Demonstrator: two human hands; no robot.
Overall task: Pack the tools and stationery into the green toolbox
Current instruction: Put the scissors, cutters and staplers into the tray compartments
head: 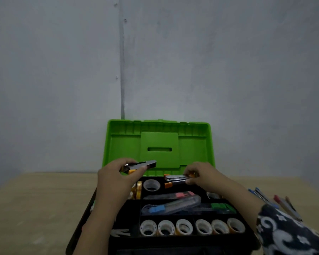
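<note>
Pale, matte grey wall rises behind a light wooden tabletop [35, 203], where the bright green moulded-plastic toolbox [159, 144] stands at centre with its ribbed lid upright and a black compartmented tray [134, 207] open below. At ten o'clock over the tray the left hand [116, 179] grips a shiny metal stapler with orange trim [142, 165], while at two o'clock the right hand [201, 176] pinches a second chrome-and-orange stapler [175, 178] just above the tray's far compartment. Six round clear tape rolls [191, 227] line the six o'clock row, translucent slim utility knives with pink, blue and green sliders [171, 207] lie across the middle, and thin pens [273, 201] rest on the table at three o'clock beside a patterned sleeve [287, 232].
</note>
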